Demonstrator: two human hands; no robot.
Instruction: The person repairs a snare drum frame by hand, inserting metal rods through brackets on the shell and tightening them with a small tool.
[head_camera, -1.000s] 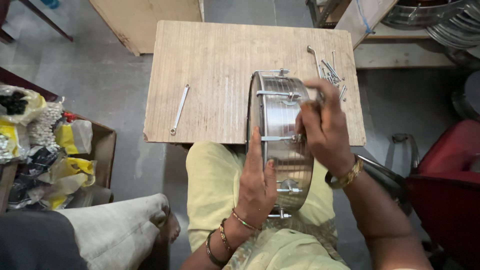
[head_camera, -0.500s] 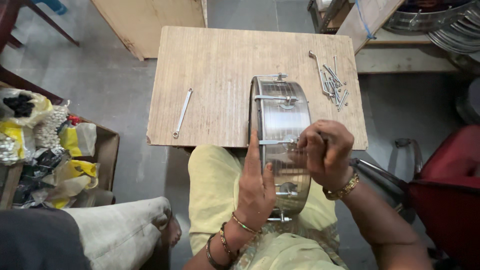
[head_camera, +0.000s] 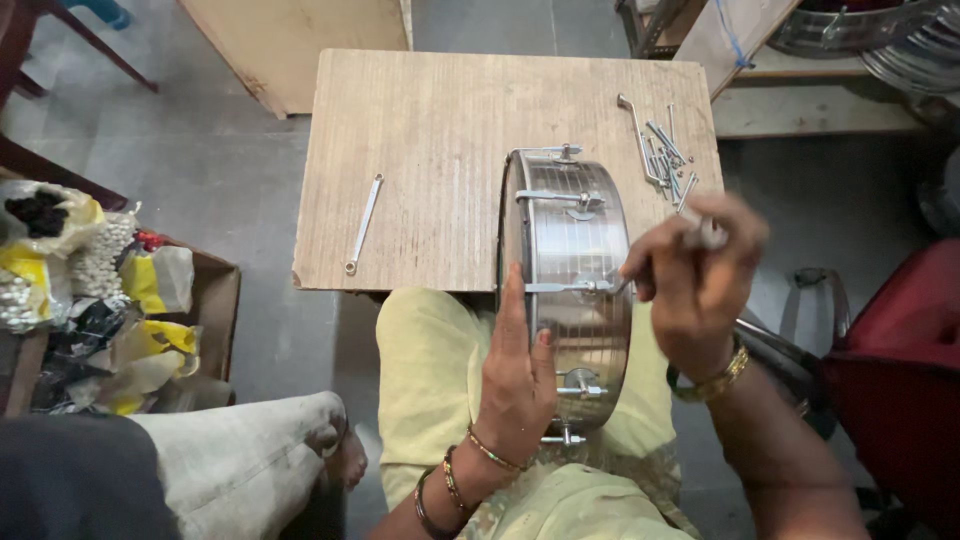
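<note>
My left hand (head_camera: 515, 375) lies flat and open against the near face of the metal drum shell (head_camera: 570, 280), which stands on edge over the desk's (head_camera: 440, 150) front right edge and my lap. My right hand (head_camera: 695, 275) is closed around a tuning rod (head_camera: 570, 287) at the shell's side. Loose rods (head_camera: 662, 155) lie at the desk's far right corner; a wrench (head_camera: 362, 223) lies near its left edge.
</note>
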